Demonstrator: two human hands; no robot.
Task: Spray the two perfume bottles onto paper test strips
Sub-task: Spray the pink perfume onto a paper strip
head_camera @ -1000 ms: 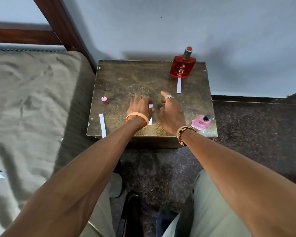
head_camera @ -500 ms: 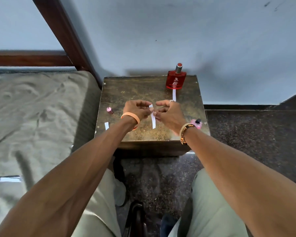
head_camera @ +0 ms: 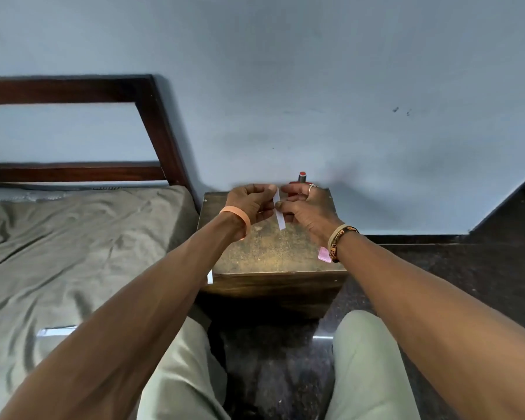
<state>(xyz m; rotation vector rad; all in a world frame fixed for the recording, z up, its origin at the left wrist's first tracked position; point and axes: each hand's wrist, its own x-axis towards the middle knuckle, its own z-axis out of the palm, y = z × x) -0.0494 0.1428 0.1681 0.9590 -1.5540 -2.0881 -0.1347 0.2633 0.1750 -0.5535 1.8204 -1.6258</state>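
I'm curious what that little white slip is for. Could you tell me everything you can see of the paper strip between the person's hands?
The paper strip is a narrow, thin white slip that looks plain and flat, with no print I can make out. It stands nearly upright, slightly tilted, in the air above the brown table. The left hand and the right hand both pinch its upper part, one from each side. Its lower end hangs free and touches nothing.

Legible markings: none.
We find dark lettering on the woven wristband (head_camera: 334, 248) at the right wrist, but we cannot read it.
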